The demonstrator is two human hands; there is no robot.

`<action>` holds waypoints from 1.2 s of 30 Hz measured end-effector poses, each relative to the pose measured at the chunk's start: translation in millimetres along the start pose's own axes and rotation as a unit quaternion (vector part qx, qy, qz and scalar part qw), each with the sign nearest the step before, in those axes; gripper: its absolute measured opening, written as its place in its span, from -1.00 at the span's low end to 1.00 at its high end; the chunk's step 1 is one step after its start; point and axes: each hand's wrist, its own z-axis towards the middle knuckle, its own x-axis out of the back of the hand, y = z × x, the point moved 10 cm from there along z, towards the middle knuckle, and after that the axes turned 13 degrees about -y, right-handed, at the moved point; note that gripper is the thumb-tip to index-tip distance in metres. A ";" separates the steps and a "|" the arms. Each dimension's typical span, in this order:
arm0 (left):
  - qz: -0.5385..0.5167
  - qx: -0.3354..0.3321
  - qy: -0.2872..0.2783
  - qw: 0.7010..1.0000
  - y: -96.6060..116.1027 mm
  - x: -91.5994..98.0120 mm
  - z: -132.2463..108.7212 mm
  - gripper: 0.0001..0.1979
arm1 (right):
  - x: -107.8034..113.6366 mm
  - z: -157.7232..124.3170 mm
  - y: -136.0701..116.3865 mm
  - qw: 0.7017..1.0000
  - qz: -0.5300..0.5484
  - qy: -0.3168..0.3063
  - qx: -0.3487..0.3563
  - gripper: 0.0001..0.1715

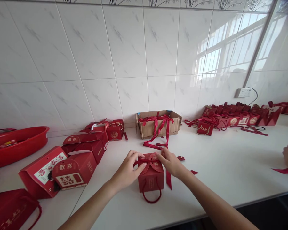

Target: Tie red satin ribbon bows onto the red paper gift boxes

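A red box (151, 179) is sitting at the lower centre of the frame; the left hand (131, 165) and right hand (171, 162) are pinching a ribbon (149, 160) across its top between their fingertips.

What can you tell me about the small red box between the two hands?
The small red box looks like card, with pale lettering on its rounded top flaps. It stands upright on the white table, its red cord handle looped down the near side. A red ribbon crosses its top, where the left hand and right hand touch it.
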 end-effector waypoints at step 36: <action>-0.027 0.061 -0.033 0.997 -30.2 -3.7 10.4 -0.70 | -10.4 2.2 -29.3 0.982 -0.071 -0.135 0.114 -0.61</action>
